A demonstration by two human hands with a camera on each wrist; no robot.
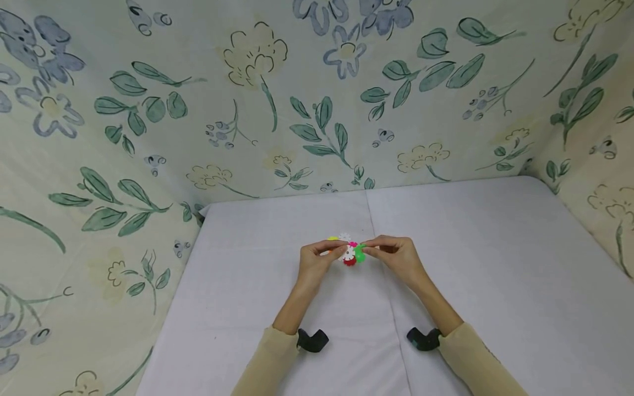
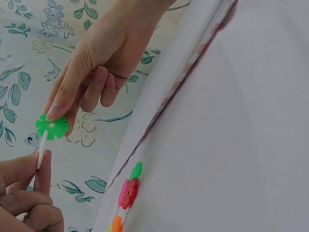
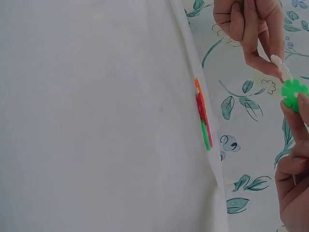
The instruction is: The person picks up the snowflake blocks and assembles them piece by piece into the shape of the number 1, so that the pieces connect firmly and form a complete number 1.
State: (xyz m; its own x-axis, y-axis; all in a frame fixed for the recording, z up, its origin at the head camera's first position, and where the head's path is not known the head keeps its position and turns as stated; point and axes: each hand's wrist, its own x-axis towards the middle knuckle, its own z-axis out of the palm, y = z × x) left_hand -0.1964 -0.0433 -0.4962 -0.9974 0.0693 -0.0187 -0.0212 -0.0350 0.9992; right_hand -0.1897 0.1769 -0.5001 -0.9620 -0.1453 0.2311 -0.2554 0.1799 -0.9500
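Head view is taking in both arms: the left hand (image 1: 313, 265) and the right hand (image 1: 403, 262) are meeting over the white counter (image 1: 495, 264), thumbs and fingers pinching narrowly. Beige sleeves (image 1: 269, 360) and black wrist devices (image 1: 313, 341) are showing only here. Coloured discs are overlapping at the fingertips, so this angle is blurring which are held and which are lying beneath.

Left wrist view is separating them: the left fingers are gripping a white disc (image 2: 41, 151), nearly edge-on, and the right fingers a notched green disc (image 2: 57, 128), face toward the camera; the two discs are seemingly touching. On the counter, a second green disc (image 2: 137, 170), a red disc (image 2: 129, 193), a pink disc (image 2: 121, 192) and an orange disc (image 2: 117, 224) are lying close together.

Right wrist view is flattening that cluster into a thin strip, while the held green disc is facing this camera too.
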